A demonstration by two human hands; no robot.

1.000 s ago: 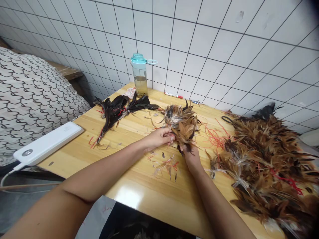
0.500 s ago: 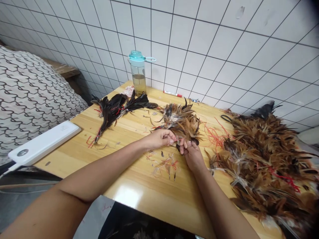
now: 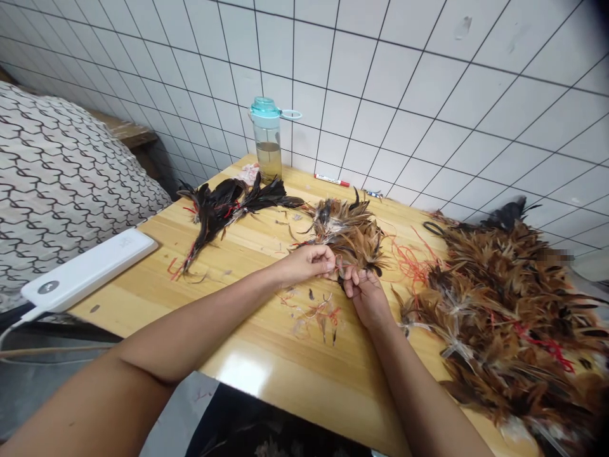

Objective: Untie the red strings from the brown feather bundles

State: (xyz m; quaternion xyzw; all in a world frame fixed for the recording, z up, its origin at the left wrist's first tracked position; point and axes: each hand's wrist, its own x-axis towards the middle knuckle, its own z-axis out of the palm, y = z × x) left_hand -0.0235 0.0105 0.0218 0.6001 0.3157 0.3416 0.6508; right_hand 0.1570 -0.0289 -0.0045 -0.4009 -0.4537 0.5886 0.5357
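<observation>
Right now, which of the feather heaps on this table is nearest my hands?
The middle brown heap, just beyond your left hand and right hand. The black feather bunches lie off to the left, while the larger brown heap spreads along the right.

Nearside room, feather heap (image 3: 514,289) at right

white glare low on the table (image 3: 295,365), dark upper-right picture corner
</observation>
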